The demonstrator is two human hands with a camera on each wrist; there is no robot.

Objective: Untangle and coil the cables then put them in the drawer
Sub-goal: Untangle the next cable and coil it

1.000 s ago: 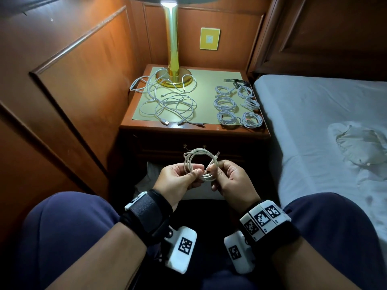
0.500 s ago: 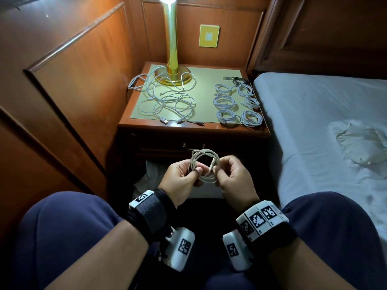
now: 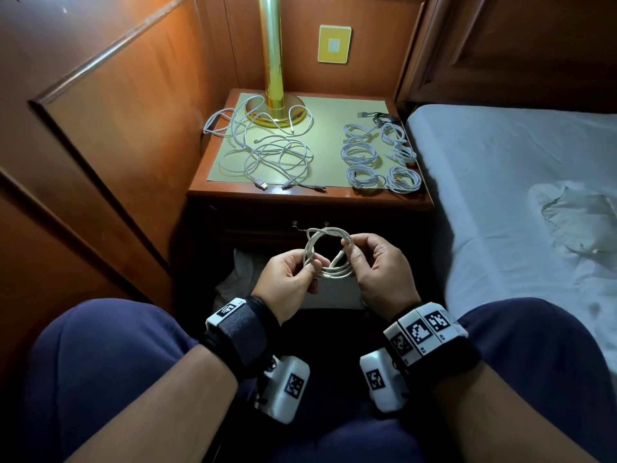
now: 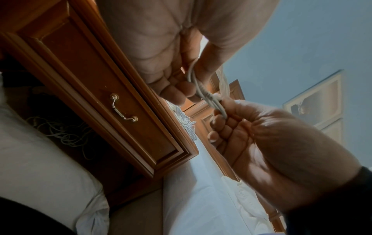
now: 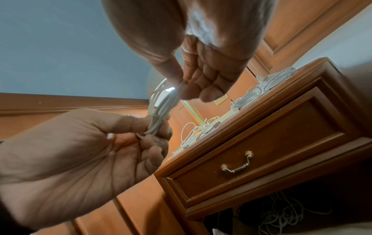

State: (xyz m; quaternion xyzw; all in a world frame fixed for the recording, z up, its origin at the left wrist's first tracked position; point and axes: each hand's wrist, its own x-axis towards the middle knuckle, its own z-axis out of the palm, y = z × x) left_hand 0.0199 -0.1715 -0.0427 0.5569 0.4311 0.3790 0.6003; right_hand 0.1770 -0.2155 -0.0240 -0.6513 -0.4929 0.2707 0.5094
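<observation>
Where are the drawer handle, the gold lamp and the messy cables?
drawer handle (image 5: 237, 163): right wrist view, middle of the bail.
gold lamp (image 3: 274, 51): head view, its pole.
messy cables (image 3: 267, 152): head view, tangle's middle.

A pale cable coil (image 3: 329, 253) of several round loops is held upright above the lap, pinched on one side by the left hand (image 3: 287, 282) and on the other by the right hand (image 3: 380, 272). On the table, loose white cables (image 3: 267, 152) sprawl tangled beside six coiled cables (image 3: 377, 155) in two rows. The drawer (image 5: 261, 149), with a brass handle, is closed.
</observation>
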